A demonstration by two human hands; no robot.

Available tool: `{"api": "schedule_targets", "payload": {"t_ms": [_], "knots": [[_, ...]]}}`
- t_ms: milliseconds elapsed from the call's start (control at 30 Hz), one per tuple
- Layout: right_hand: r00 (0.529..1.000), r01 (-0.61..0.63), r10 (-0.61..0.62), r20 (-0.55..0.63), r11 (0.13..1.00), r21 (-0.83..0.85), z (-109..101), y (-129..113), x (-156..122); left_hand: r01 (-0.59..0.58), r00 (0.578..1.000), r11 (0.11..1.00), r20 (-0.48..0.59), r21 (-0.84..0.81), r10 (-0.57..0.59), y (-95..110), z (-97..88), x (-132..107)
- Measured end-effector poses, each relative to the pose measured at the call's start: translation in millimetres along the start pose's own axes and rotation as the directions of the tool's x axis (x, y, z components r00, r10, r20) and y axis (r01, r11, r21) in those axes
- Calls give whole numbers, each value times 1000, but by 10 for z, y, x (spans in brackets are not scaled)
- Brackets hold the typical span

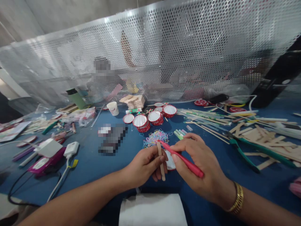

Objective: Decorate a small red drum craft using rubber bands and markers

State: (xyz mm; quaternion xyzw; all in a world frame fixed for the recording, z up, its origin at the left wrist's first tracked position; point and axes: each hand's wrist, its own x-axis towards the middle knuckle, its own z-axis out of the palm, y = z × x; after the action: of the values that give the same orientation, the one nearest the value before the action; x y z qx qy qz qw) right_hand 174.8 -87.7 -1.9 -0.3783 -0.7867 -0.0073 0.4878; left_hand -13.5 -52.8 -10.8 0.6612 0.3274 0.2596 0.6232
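Observation:
My left hand [143, 166] is closed around a wooden craft stick [162, 173], held upright between thumb and fingers. My right hand [199, 164] grips a red felt-tip pen [191, 165] like a writing tool. The pen's tip end is at the upper end of the stick; whether it touches is too small to tell. Just beyond my hands lies a pile of small coloured rubber bands [156, 138]. Partly hidden behind my fingers is a white-faced piece with a red rim [171, 160]. Several red-and-white round pieces [141, 121] stand farther back.
Green-handled pliers [244, 157] and loose craft sticks [277, 138] lie at right. A paper cup [113, 108] and bundled sticks [134, 101] stand at the back, before a perforated metal screen [150, 47]. Chargers [71, 148] and cables are at left. A white roll [152, 210] is nearest me.

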Motion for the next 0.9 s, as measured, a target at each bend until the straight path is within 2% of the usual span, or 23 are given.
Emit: {"api": "schedule_targets", "payload": {"t_ms": [900], "knots": [[1000, 4, -5, 16, 1000, 17, -5, 8, -10, 6, 1000, 1000, 0, -1, -6, 2, -1, 0]]}}
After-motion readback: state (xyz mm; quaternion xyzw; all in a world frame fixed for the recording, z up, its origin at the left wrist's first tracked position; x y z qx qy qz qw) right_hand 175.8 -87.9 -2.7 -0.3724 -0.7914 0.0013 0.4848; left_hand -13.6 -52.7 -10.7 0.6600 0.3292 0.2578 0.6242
